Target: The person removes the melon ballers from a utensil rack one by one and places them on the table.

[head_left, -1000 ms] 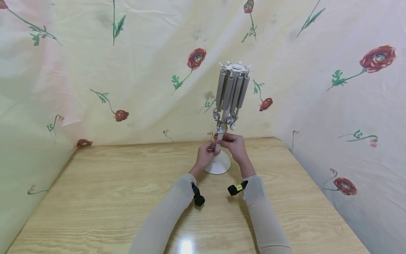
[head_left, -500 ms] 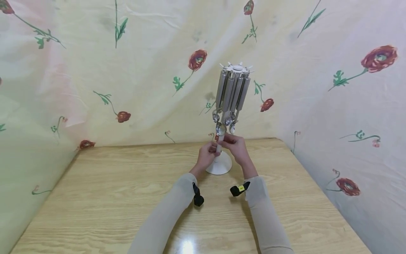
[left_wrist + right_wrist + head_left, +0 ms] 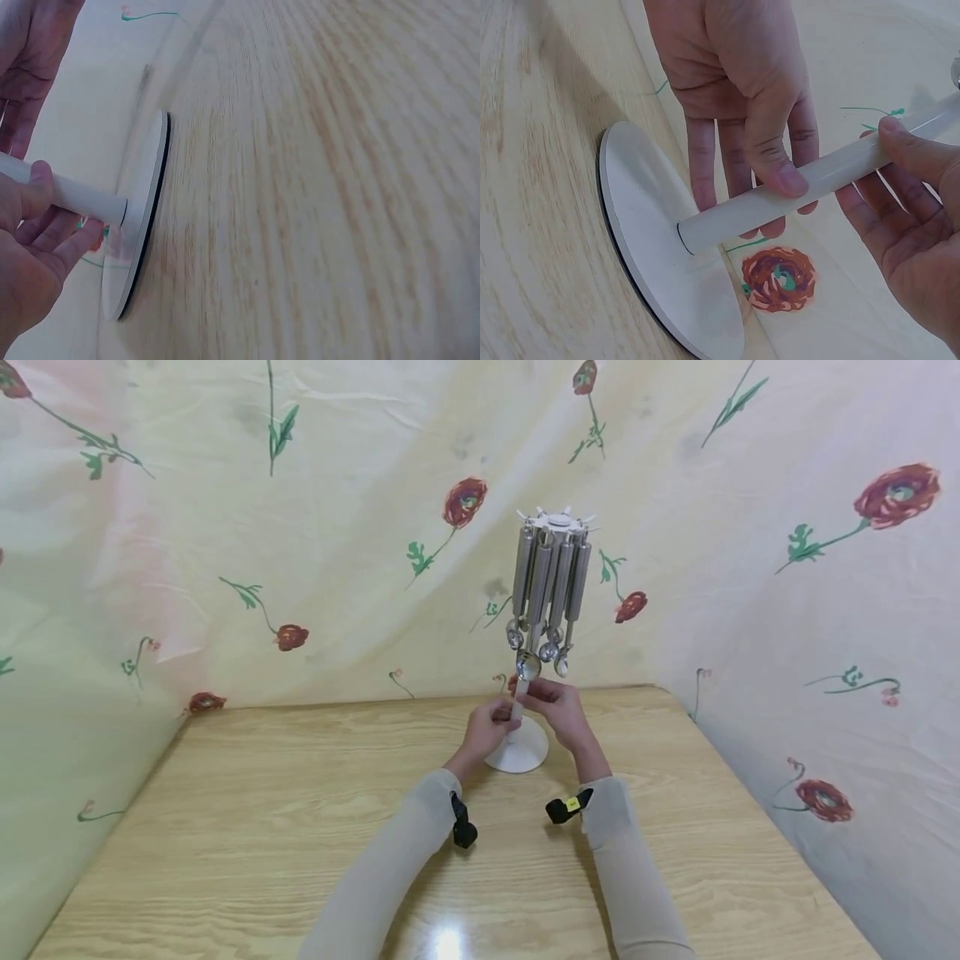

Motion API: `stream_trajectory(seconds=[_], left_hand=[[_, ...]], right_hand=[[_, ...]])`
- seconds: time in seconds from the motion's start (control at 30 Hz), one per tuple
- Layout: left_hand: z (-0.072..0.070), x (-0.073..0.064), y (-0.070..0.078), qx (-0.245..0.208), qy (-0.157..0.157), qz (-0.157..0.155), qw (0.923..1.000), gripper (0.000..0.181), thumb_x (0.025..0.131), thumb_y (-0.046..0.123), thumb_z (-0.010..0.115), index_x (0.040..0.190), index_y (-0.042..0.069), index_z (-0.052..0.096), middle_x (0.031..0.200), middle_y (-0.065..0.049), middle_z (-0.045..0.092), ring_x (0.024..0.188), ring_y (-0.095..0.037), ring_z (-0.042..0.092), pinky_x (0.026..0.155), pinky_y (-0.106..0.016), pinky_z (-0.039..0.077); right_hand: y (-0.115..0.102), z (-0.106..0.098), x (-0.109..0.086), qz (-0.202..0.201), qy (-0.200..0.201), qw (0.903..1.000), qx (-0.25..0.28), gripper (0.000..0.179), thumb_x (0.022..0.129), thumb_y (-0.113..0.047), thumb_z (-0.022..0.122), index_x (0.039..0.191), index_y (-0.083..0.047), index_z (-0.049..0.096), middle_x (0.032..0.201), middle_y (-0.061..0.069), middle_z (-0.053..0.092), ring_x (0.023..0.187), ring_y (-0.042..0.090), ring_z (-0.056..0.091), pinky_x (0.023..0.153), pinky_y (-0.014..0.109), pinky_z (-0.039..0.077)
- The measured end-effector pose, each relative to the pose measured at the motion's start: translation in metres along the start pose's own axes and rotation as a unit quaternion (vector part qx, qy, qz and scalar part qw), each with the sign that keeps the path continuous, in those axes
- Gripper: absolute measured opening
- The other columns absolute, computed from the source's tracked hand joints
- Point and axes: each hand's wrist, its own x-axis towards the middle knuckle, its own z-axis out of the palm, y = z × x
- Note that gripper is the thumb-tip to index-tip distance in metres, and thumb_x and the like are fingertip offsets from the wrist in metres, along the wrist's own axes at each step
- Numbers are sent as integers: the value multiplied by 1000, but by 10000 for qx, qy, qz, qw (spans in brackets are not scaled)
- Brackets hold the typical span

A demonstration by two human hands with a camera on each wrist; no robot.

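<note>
A white utensil stand (image 3: 517,752) with a round base and a slim pole is toward the back of the table. Several steel utensils with thick grey handles (image 3: 540,578) and small shiny bowls (image 3: 528,666) hang in a ring from its hooked white top (image 3: 558,520). Low on the pole, my left hand (image 3: 483,729) pinches it between thumb and fingers. My right hand (image 3: 558,706) grips the same pole (image 3: 840,166) just higher, below the hanging bowls. Seen from the left wrist, the base (image 3: 139,225) has a dark underside rim close against the wood.
The pale wood-grain table (image 3: 300,827) spreads around the stand. Cloth printed with red flowers (image 3: 360,527) hangs behind it and along both sides. Black wrist cameras (image 3: 465,833) sit at both cuffs of the beige sleeves (image 3: 390,868).
The hanging utensils have swung, their bowls shifting slightly right and down in the head view. Both hands keep their hold on the pole at nearly the same spots.
</note>
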Motion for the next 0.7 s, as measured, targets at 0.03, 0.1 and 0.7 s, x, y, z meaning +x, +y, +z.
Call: stream_trajectory(seconds=[0.03, 0.1, 0.7], left_hand=[[-2, 0, 0, 18, -34, -14, 10000, 28, 94, -2, 69, 122, -2, 67, 122, -23, 71, 114, -35, 69, 98, -36, 59], [-6, -2, 1, 24, -95, -51, 9999, 33, 95, 3, 70, 127, 0, 66, 125, -22, 70, 116, -35, 69, 99, -37, 59], [-70, -14, 118, -301, 769, 1438, 9862, 31, 100, 14, 66, 129, 4, 65, 118, -18, 72, 105, -29, 70, 94, -34, 61]], right_hand=[[0, 0, 0, -11, 9, 10000, 9, 36, 96, -8, 70, 128, 8, 65, 111, -3, 76, 121, 36, 65, 96, 24, 58], [0, 1, 0, -45, 29, 10000, -16, 35, 96, -8, 70, 127, 7, 66, 116, 5, 76, 119, 32, 67, 95, 24, 58], [8, 4, 2, 8, 212, 9993, 292, 41, 97, -4, 67, 133, 14, 58, 119, 17, 74, 106, 10, 70, 94, 19, 57]])
